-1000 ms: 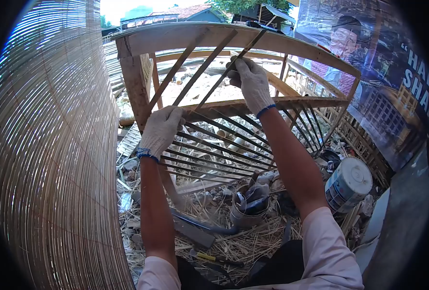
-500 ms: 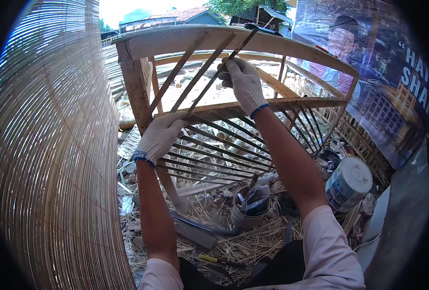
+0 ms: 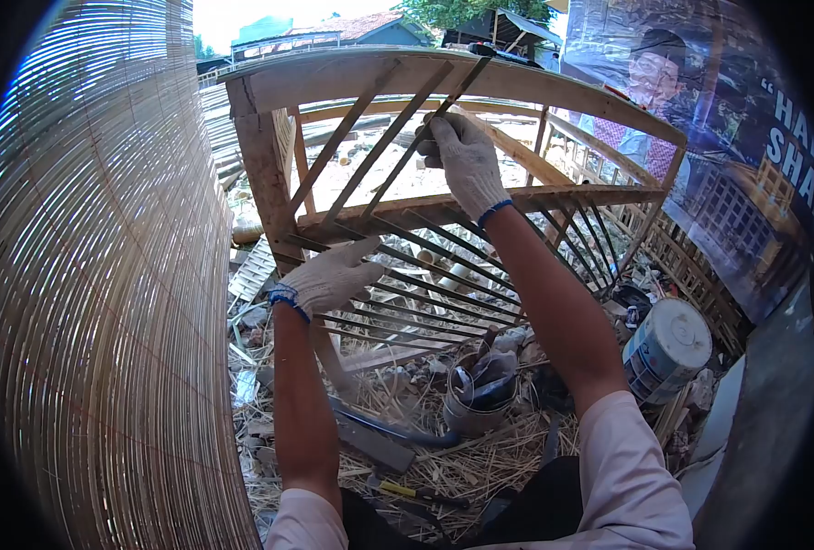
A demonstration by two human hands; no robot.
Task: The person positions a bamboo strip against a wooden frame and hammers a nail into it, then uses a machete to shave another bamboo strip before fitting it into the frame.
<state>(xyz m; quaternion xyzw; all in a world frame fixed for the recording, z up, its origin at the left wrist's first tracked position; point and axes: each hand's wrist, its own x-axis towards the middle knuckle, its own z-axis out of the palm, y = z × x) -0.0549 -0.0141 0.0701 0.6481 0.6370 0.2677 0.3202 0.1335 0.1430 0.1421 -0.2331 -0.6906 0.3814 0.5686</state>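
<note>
My right hand [image 3: 467, 163], in a white knit glove with a blue cuff, grips a thin dark wooden slat [image 3: 396, 178] near its upper part. This slat leans diagonally across the upper opening of a wooden frame [image 3: 352, 81], from the top beam down to the middle rail [image 3: 554, 196]. Two similar slats [image 3: 370, 151] slant alongside it on the left. Below the rail, my gloved left hand [image 3: 329, 277] is open, fingers stretched to the right, in front of the lower row of slats [image 3: 457, 271]. Its palm side is hidden.
A bamboo blind [image 3: 104, 275] hangs close on the left. On the straw-strewn ground are a hammer with a yellow-and-black handle [image 3: 407, 491] and a bucket of odds and ends [image 3: 476, 417]. A white lidded pail [image 3: 668, 348] stands right, below a printed banner [image 3: 728, 137].
My left hand has come off the middle rail by the slat's lower end and moved down and slightly right, its fingers opening out. My right hand keeps its grip on the slat.
</note>
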